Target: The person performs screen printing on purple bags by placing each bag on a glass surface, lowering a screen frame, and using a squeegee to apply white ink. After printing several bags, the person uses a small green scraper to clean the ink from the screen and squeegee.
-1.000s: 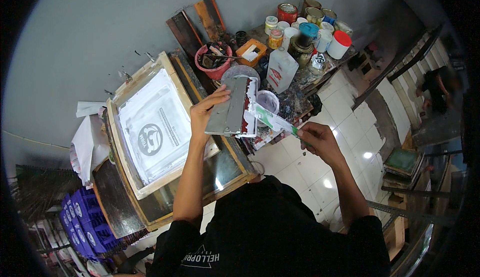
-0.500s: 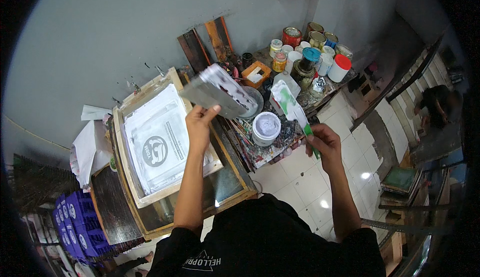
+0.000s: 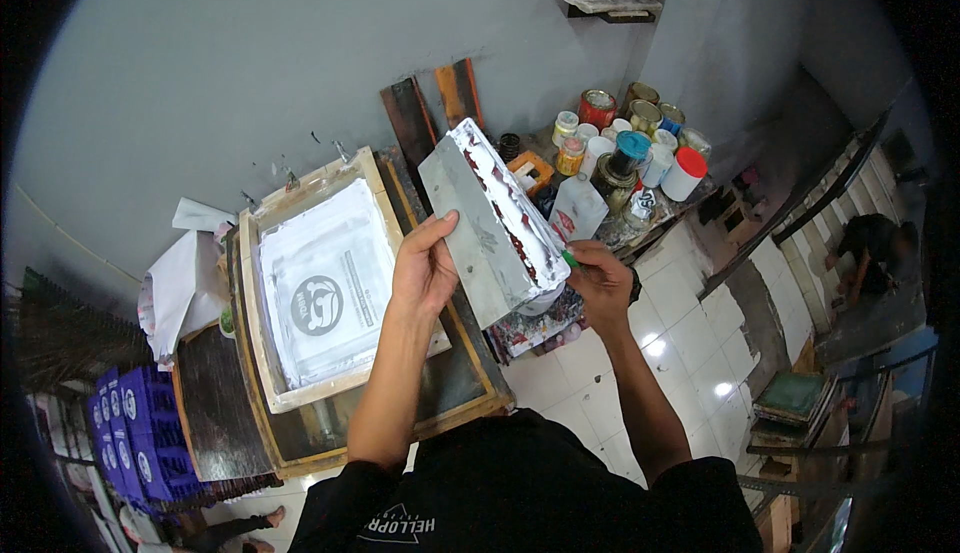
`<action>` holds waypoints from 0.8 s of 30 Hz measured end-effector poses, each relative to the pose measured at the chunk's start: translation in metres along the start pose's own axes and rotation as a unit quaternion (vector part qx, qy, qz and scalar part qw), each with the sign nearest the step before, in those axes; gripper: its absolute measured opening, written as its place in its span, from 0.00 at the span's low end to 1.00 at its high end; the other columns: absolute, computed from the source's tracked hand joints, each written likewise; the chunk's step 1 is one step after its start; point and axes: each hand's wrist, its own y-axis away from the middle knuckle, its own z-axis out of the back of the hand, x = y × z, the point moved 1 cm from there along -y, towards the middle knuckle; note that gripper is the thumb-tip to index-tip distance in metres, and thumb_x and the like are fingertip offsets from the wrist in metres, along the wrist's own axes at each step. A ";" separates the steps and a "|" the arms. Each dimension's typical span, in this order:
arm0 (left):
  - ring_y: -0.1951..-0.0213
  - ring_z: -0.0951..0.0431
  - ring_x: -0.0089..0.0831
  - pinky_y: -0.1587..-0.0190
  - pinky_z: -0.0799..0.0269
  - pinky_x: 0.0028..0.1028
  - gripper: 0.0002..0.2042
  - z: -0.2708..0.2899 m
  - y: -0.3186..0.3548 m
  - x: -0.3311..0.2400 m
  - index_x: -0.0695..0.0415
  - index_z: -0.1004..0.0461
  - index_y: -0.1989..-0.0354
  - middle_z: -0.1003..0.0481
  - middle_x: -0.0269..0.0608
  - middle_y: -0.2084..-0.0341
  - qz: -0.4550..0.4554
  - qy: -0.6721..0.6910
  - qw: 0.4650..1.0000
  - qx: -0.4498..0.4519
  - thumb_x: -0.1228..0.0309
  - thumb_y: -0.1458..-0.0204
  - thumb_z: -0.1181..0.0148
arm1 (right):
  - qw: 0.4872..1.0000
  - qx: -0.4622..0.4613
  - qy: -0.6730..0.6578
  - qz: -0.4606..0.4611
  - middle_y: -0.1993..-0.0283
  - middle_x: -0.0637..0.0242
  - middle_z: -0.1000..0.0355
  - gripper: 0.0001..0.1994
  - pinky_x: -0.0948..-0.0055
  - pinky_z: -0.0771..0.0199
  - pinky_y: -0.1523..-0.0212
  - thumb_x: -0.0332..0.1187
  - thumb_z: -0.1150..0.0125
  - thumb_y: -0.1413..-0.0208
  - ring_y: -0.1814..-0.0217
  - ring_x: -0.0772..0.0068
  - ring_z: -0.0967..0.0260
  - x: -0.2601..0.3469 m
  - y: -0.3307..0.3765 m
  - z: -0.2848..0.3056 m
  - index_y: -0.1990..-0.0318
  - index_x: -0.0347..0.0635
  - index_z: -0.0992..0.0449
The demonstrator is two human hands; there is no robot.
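My left hand [image 3: 425,271] grips a grey metal trough-shaped coater [image 3: 490,221] and holds it up tilted, its open side smeared with white and red paste. Just right of it, my right hand [image 3: 600,281] is closed on a thin green-handled tool [image 3: 567,257] whose tip is hidden behind the coater's lower end. A wooden-framed printing screen [image 3: 330,283] with a round emblem on its white mesh lies below my left forearm on a glass-topped table [image 3: 455,383].
Several paint cans and jars [image 3: 630,143] crowd a side shelf at the right, with a white plastic jug [image 3: 577,208]. Crumpled paper [image 3: 180,288] lies left of the screen. Blue crates [image 3: 130,433] stand at lower left. Another person [image 3: 875,243] crouches at far right.
My left hand has lifted the coater higher and turned it more upright. My right hand has come in from the right, close under the coater's lower end.
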 end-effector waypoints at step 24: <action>0.65 0.22 0.20 0.57 0.29 0.22 0.14 0.006 0.046 -0.048 0.65 0.23 0.52 0.19 0.38 0.64 -0.263 -0.336 0.897 -0.118 0.74 0.45 0.34 | 0.934 0.054 0.138 -0.325 0.75 0.70 0.24 0.06 0.82 0.43 0.83 0.33 0.36 0.39 0.81 0.87 0.36 0.072 -0.006 0.002 0.62 0.39 0.21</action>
